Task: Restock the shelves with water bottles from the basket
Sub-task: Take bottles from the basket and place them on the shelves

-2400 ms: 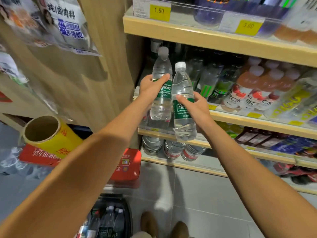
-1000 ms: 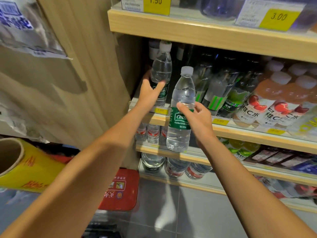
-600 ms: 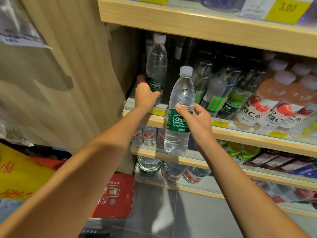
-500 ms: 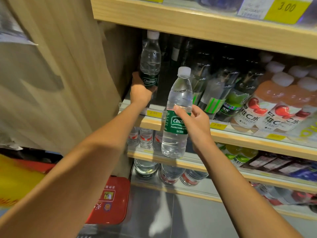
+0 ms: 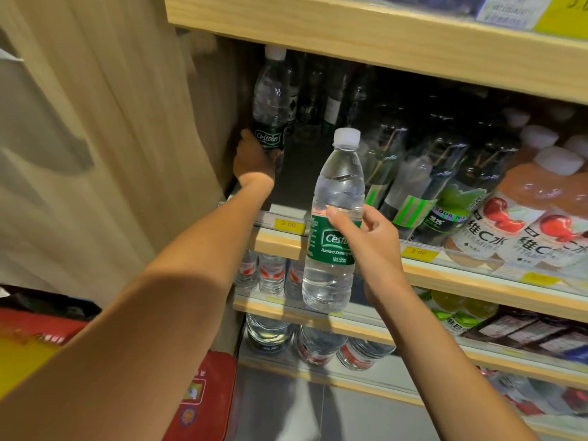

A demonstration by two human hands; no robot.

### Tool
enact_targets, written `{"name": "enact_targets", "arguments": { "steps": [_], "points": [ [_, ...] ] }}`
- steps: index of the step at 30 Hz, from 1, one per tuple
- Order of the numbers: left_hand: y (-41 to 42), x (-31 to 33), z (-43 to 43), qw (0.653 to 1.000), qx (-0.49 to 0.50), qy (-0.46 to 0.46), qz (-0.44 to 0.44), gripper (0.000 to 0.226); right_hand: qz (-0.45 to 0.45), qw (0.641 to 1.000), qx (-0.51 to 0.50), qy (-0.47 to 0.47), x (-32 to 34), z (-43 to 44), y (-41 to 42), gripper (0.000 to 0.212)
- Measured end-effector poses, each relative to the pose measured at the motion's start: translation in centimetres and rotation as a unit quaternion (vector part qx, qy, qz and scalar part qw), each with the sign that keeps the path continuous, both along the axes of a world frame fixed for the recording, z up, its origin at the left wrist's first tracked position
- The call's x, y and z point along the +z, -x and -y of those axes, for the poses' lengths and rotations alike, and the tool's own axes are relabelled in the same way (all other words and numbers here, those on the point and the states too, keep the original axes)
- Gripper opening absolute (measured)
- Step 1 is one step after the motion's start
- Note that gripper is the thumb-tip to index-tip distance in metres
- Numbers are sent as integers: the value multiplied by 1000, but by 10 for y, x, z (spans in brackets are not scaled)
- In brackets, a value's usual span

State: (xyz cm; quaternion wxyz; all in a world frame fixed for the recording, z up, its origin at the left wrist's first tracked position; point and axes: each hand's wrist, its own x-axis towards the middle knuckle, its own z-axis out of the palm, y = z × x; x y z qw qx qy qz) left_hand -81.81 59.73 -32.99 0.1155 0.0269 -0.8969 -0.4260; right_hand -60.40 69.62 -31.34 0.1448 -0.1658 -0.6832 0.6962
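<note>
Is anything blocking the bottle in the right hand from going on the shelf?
Nothing visible does. The right hand holds its water bottle in front of the shelf edge, and the dark gap beside the left hand's bottle looks free.

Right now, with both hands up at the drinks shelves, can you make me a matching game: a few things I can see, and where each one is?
Things:
1. water bottle in the left hand
2. water bottle in the right hand
3. yellow 2.00 price tag
4. peach-coloured vitamin drinks

Places:
A. on the front edge of the shelf
B. deep inside the shelf, by the wooden side wall
C. held in front of the shelf, outside it
D. at the right end of the same shelf

Pairs: 1-B, 2-C, 3-A, 4-D
</note>
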Motion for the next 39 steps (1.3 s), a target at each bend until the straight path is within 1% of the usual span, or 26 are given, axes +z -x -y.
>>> {"name": "enact_targets", "arguments": {
  "steps": [2, 7, 10, 16, 20, 25, 27, 29, 30, 31, 32, 33, 34, 35, 36, 39],
  "points": [
    [2, -2, 1, 1000, 2, 12, -13, 58, -2, 1000, 0, 6, 0, 2, 1, 21],
    [7, -3, 6, 999, 22, 12, -22, 53, -11, 1000, 3, 6, 0, 6, 3, 25],
    [7, -2, 6, 998, 34, 38, -30, 53, -17, 1000, 6, 5, 1, 9, 7, 23],
    [11, -4, 8, 997, 38, 49, -35, 49, -27, 1000, 7, 10, 3, 12, 14, 18],
    [17, -6, 9, 996, 37, 65, -43, 47, -25, 1000, 5, 6, 2, 10, 17, 22],
    [14, -4, 9, 998, 34, 45, -29, 49, -19, 1000, 2, 2, 1, 8, 20, 22],
    [10, -1, 7, 999, 32, -9, -7, 52, -15, 1000, 1, 6, 2, 8, 21, 23],
    [0, 4, 4, 994, 50, -94, 16, 56, -13, 1000, 1, 5, 2, 8, 22, 22],
    [-8, 8, 2, 989, 63, -133, 25, 53, -12, 1000, 2, 4, 3, 9, 23, 21],
    [-18, 11, 1, 981, 70, -180, 30, 46, -10, 1000, 4, 2, 4, 10, 24, 20],
    [-31, 17, 1, 967, 63, -245, 37, 34, -8, 1000, 5, -1, 6, 10, 25, 20],
    [-44, 25, 3, 943, 37, -327, 57, 21, -5, 1000, 5, -4, 7, 11, 27, 20],
    [-59, 33, 6, 915, -8, -394, 92, 13, -3, 1000, 4, -6, 9, 12, 28, 20],
    [-73, 41, 9, 897, -65, -420, 125, 13, -2, 1000, 3, -10, 11, 14, 30, 20],
    [-86, 47, 12, 888, -118, -420, 143, 15, -1, 1000, 3, -14, 13, 15, 34, 19],
    [-113, 49, 27, 875, -224, -406, 140, 16, 0, 1000, -2, 0, 21, 19, 44, 25]
  ]
}}
